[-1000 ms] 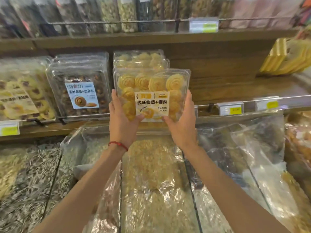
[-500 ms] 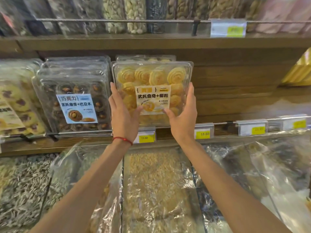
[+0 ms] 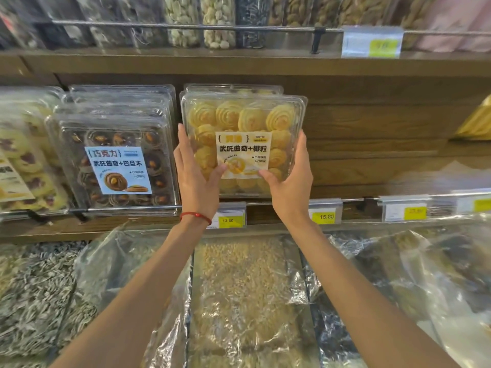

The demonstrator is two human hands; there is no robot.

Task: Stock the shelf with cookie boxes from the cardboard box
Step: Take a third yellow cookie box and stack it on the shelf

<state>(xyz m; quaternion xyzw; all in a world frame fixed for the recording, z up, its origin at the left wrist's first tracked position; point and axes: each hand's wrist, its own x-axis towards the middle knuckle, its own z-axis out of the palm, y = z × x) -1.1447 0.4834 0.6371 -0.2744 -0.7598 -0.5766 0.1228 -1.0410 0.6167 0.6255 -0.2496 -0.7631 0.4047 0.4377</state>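
A clear plastic cookie box [image 3: 243,120] of yellow swirl cookies with a cream label stands upright on the wooden shelf [image 3: 372,181], behind the metal rail. My left hand [image 3: 195,179] grips its lower left side and my right hand [image 3: 291,181] its lower right side, thumbs on the label. Another box of the same kind [image 3: 233,88] shows just behind it. The cardboard box is out of view.
Left of it stand stacked boxes of chocolate cookies [image 3: 117,160] and jam cookies [image 3: 24,166]. Price tags [image 3: 325,216] hang on the rail. Open shelf room lies to the right. Bins of seeds and nuts under plastic sheet [image 3: 244,288] sit below my arms.
Both hands have lifted the cookie box over the rail and pushed it back onto the shelf, in front of the box behind it.
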